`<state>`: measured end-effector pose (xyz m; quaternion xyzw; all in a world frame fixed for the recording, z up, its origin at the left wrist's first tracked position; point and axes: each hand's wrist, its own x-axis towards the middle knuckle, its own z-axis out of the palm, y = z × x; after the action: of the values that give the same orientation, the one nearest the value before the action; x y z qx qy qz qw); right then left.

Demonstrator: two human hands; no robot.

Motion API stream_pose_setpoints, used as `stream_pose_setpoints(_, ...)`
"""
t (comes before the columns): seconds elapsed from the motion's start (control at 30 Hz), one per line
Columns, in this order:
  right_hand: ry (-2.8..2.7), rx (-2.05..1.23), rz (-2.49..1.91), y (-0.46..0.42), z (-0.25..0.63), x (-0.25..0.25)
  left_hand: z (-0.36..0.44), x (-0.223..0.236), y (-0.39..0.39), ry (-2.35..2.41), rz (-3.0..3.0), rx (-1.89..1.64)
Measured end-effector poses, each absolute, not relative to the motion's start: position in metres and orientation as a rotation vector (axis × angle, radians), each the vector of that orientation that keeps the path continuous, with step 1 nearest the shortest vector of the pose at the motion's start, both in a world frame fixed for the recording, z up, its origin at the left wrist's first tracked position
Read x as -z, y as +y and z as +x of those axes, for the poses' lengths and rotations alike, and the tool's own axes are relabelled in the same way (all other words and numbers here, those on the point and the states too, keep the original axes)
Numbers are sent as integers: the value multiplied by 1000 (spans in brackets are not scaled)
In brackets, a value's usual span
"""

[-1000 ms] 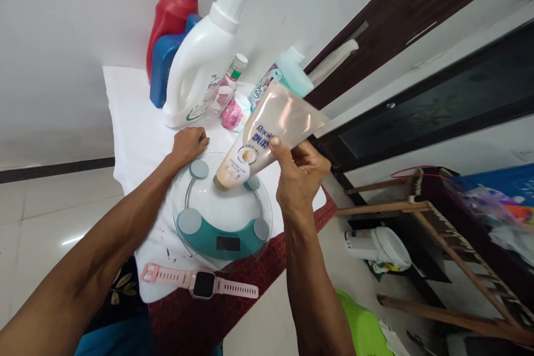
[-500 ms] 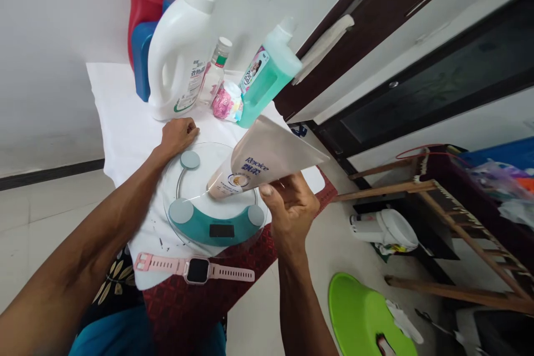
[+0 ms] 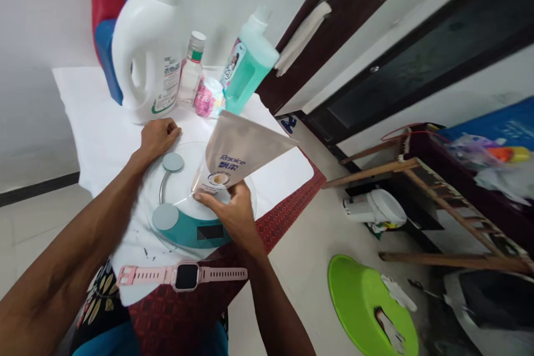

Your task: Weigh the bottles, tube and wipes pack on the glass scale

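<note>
The right grip (image 3: 233, 208) is clamped on a glossy beige, tapering plastic tube (image 3: 246, 144); beneath lies a round teal-banded glass scale (image 3: 187, 231). Left grip (image 3: 157, 138): fingers curled together.

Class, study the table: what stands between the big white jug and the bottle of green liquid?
In the head view, a small clear bottle and a pink-and-white wrapped item sit between the white jug and the green bottle.

Soft light fell brightest on the white cloth (image 3: 281, 178), while dimness lay beneath the wooden rack (image 3: 454, 261). Wide-angle distortion stretched the edges, and blur softened small print on the tube (image 3: 240, 147).
</note>
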<state>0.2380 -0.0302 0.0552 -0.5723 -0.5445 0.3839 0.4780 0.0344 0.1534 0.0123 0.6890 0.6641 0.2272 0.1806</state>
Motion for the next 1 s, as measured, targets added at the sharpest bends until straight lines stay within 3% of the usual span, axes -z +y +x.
stream_pose_setpoints(0.2,-1233,-750,-1448,-19,259,-53,32,-10,159,1890,1923,-666)
stream_pose_setpoints(0.57,-705,157,-1882,43,475,-36,37,-17,158,1932,1919,-542)
stream_pose_setpoints(1.0,-670,94,-1925,63,504,-7,35,-8,157,1894,1935,-625)
